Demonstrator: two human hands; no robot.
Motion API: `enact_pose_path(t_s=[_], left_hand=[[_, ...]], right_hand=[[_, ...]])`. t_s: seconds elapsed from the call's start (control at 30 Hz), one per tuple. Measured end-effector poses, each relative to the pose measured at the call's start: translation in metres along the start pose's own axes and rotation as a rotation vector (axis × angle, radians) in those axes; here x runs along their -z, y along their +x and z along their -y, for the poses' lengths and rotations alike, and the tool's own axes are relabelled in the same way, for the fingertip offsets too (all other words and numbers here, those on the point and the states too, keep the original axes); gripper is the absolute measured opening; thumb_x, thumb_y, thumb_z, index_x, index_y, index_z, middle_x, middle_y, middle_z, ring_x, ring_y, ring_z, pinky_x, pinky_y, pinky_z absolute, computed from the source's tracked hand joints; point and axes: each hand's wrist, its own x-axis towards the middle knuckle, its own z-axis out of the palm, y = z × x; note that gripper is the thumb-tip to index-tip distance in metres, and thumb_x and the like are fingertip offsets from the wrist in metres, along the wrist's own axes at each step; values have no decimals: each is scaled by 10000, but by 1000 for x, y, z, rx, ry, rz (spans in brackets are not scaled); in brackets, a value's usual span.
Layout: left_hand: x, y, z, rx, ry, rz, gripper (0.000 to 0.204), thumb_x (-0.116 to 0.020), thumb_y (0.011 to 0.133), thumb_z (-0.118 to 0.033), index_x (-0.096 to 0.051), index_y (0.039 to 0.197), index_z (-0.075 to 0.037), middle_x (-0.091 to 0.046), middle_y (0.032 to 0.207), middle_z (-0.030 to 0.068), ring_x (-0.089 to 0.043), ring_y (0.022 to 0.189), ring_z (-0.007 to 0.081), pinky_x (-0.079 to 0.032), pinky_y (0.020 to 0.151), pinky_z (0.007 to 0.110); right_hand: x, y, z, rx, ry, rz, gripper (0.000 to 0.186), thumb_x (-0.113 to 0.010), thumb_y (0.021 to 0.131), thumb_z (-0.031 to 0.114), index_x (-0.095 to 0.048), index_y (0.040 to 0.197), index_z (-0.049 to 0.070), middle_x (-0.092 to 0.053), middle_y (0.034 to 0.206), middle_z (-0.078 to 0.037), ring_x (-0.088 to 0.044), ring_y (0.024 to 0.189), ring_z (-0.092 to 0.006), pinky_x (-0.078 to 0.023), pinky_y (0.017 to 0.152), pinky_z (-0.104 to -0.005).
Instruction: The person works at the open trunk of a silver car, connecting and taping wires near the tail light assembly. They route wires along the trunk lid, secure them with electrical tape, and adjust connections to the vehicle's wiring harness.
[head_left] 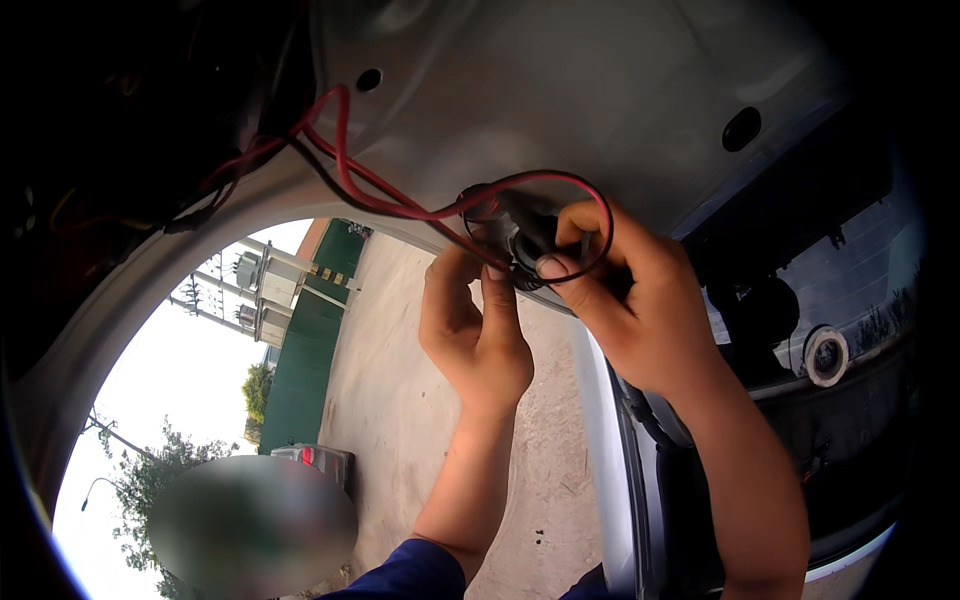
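Note:
A small black round fitting (528, 245) sits between my two hands, just below a pale grey painted metal panel (560, 90). My right hand (645, 300) pinches it between thumb and bent fingers. From the left, my left hand (475, 335) closes thumb and forefinger at the fitting's lower side, on the red and black wires (400, 205) where they meet it. One wire loops over my right fingertips and back down to the fitting. Further left, the wires run up into a dark opening. How they join the fitting is hidden behind my fingers.
Above hangs the panel, with dark oval holes. A dark glass pane (790, 270) with a pale ring (826, 356) stands at the right. Beyond lie pale ground (550, 460), a green wall (305, 370), a parked car (318, 462) and utility poles. A blurred patch covers the lower left.

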Motion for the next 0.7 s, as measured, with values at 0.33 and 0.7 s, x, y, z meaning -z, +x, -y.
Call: enact_pose_path(t_s=[0.33,0.7], left_hand=[[0,4,-11,127,-45,-30,150,-765,1056,-26,-690,1179,18,-735,1091,49,-655,1028,124,-509,964,279],[1,-3,5,12,-6,-65,164,-703,1086,1,-694,1238,64,-741,1120,88,-676,1021,150,-531,943,280]], right_hand=[[-4,2,-4,0,69,-19,166,-799,1004,81,-674,1109,52,-458,615,28,-400,540,-49,-294,523,-273],[-5,1,-5,-52,132,9,185,-796,1045,127,-666,1131,26,-515,662,43,-437,600,-18,-320,550,-244]])
